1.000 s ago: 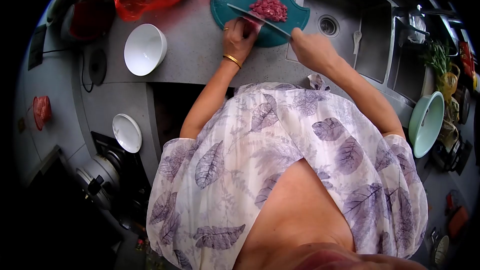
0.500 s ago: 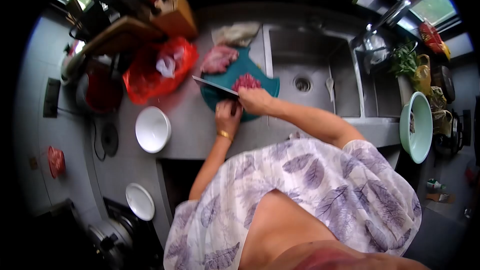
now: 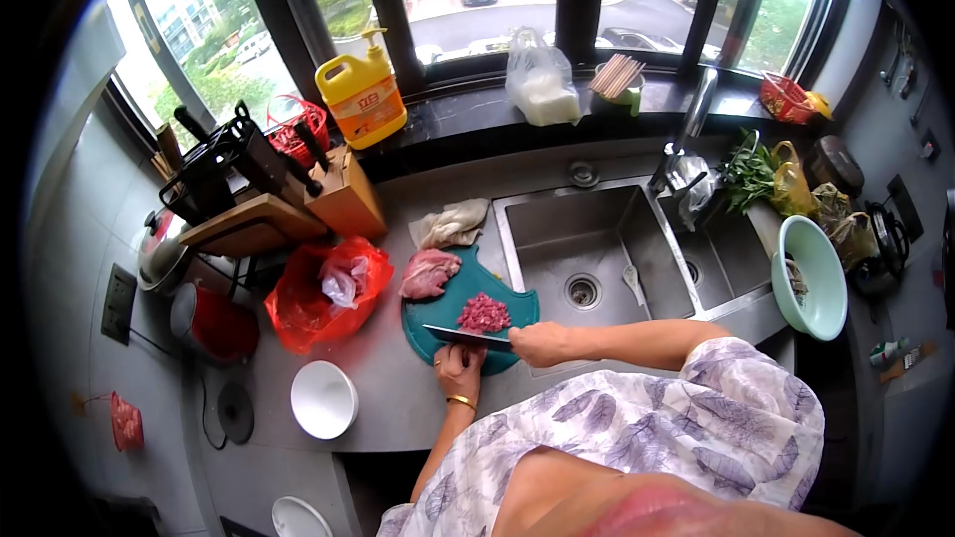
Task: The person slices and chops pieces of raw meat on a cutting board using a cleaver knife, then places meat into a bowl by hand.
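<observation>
My right hand point(image 3: 539, 345) is closed round the handle of a kitchen knife point(image 3: 460, 336). Its blade points left across the near part of a teal cutting board point(image 3: 454, 298). Just below the blade, my left hand point(image 3: 459, 370) rests on the board's near edge with curled fingers; whatever they press on is hidden. Beyond the blade lies a small heap of diced raw meat point(image 3: 484, 312). A larger pink piece of meat point(image 3: 430, 273) sits at the board's far left edge.
Left of the board are an open red plastic bag point(image 3: 293, 298) and a white bowl point(image 3: 324, 400). A crumpled cloth point(image 3: 450, 224) lies behind it. To the right come the steel sink point(image 3: 557, 229) and a mint-green basin point(image 3: 824, 288). A knife block point(image 3: 348, 194) stands at back left.
My view has tilted up, bringing the windows and sill into sight. The knife blade, slanted up to the left before, now lies nearly level. Both hands stay close together at the board.
</observation>
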Available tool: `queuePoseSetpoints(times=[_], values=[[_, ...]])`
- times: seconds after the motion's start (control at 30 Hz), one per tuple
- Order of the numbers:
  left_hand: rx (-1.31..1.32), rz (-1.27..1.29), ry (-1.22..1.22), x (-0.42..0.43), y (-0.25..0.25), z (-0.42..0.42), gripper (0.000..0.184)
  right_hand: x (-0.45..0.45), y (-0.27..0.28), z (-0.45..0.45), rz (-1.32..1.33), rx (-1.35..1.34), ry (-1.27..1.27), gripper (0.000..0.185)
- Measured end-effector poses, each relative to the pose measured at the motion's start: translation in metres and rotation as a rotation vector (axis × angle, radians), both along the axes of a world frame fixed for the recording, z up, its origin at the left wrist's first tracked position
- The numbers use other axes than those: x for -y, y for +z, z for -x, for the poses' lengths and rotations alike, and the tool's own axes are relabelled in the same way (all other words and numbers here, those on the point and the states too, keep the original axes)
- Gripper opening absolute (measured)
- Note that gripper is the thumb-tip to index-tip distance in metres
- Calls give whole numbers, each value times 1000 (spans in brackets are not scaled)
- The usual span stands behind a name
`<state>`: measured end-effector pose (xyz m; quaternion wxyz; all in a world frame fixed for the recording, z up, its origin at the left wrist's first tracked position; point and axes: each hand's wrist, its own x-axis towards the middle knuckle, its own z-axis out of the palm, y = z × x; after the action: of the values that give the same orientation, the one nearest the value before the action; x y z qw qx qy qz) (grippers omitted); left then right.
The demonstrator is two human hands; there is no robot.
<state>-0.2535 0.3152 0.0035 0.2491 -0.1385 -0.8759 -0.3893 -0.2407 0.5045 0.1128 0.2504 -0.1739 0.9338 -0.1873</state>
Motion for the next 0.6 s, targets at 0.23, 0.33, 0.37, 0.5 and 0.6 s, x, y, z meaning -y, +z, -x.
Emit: queuePoseSetpoints(times=[0.23,0.33,0.37,0.5,0.6], values=[[40,49,-37,5,-2,-2,10,48,-49,31,138,-326,-22,18],[21,-1,-25,5,6,-3,10,55,-46,38,128,-244,-56,19],[45,-16,2,5,3,-5,15,56,-47,39,139,-228,-59,19],[60,-8,85,-11,17,-14,31,48,-29,38,135,-177,-72,22],[27,64,33,-11,-9,-9,32,36,-23,33,132,-191,-79,26]])
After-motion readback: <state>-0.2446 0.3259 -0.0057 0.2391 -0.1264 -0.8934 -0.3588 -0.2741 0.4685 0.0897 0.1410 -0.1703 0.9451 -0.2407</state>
